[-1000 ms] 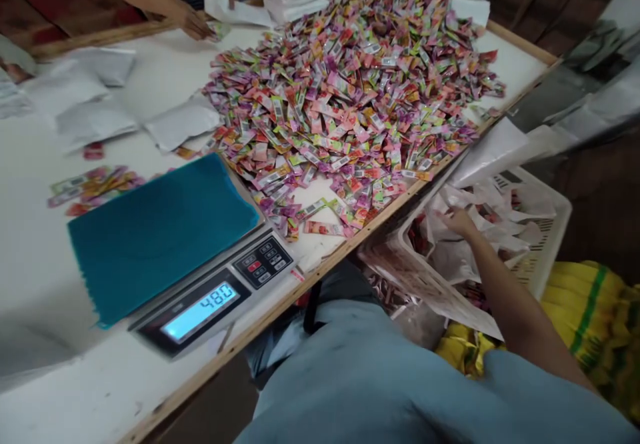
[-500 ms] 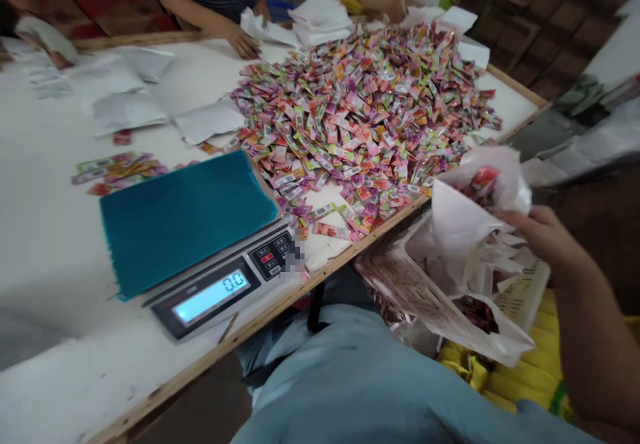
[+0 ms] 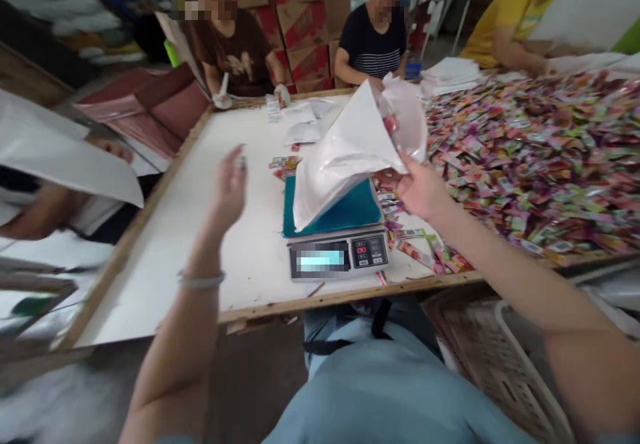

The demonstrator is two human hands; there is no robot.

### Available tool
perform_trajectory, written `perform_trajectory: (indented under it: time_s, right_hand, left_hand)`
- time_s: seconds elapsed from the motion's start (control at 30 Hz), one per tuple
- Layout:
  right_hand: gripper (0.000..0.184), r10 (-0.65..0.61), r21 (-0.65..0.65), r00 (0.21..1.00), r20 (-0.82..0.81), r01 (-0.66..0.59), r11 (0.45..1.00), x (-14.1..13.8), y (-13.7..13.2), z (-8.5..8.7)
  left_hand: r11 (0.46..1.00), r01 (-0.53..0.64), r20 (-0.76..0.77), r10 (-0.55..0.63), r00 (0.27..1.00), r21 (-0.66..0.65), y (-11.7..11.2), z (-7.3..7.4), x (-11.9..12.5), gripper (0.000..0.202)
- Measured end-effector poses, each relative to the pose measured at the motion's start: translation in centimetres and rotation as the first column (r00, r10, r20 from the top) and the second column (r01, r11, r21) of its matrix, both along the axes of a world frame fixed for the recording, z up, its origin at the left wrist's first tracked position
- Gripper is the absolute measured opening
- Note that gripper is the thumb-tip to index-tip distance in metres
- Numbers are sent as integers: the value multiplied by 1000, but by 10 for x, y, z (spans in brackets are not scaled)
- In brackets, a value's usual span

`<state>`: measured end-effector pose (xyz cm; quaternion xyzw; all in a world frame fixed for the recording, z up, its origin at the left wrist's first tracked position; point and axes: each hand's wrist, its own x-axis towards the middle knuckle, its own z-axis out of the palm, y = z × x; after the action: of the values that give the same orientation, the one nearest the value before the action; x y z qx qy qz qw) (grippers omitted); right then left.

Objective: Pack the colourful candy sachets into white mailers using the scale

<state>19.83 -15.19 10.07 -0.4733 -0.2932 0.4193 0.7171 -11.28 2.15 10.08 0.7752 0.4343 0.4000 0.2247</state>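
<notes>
My right hand (image 3: 423, 187) grips the edge of a white plastic bag (image 3: 345, 141) over the digital scale. The bag's mouth gapes, with some red packets showing inside, and its lower corner reaches the scale's blue-green platform (image 3: 350, 207). Whether the bag's weight rests there I cannot tell. My left hand (image 3: 233, 187) is raised over the table to the left of the scale, slightly blurred, its fingers extended and holding nothing. Below the platform sits the scale's control panel (image 3: 370, 251); the lit display is pixelated.
A large heap of small colourful packets (image 3: 535, 164) covers the table's right side. Filled white bags (image 3: 303, 124) lie behind the scale. Several people work around the table, one holding a white sheet or bag (image 3: 65, 144) at left. A crate (image 3: 500, 364) stands below the table edge at right.
My right hand has carried the white bag from above the crate, leftward to the scale. My left hand has come into view. The camera has turned left.
</notes>
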Motion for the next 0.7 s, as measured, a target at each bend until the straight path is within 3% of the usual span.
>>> perform_trajectory:
  time_s: [0.07,0.13,0.2,0.27,0.3,0.37,0.43,0.5,0.6,0.7]
  right_hand:
    - [17,118,-212,993,-10,-117,970,-3,13,-38]
    - [21,228,-476,966,125,-143,868,9,7,-64]
    - [32,360,-661,890,282,-92,745,38,-9,-77]
    - [35,438,-733,799,412,5,680,75,-27,-80]
    - [32,424,-715,747,512,98,692,94,-35,-78]
    - [21,306,-566,607,733,296,769,126,-44,-75]
    - [13,141,-370,524,840,364,855,146,-43,-73]
    - [18,114,-326,615,780,244,914,153,-32,-72]
    - [30,251,-361,716,651,1,933,144,0,-72]
    - [34,382,-391,648,659,-140,910,122,41,-73]
  left_hand:
    - [995,100,-105,-101,989,-13,0,-26,19,81]
    - [981,194,-237,-194,952,-24,-5,-47,31,79]
    - [966,258,-340,-253,906,-32,-12,-60,33,69]
    - [958,282,-384,-276,881,-41,-19,-65,30,58]
    - [957,285,-388,-280,878,-45,-21,-64,27,55]
    - [959,281,-385,-275,881,-41,-21,-61,21,54]
    - [972,234,-368,-223,903,-16,-14,-55,15,56]
    - [987,159,-340,-146,929,10,-4,-49,10,57]
    - [995,93,-310,-80,947,28,10,-40,13,55]
    - [987,158,-350,-137,927,31,16,-41,37,58]
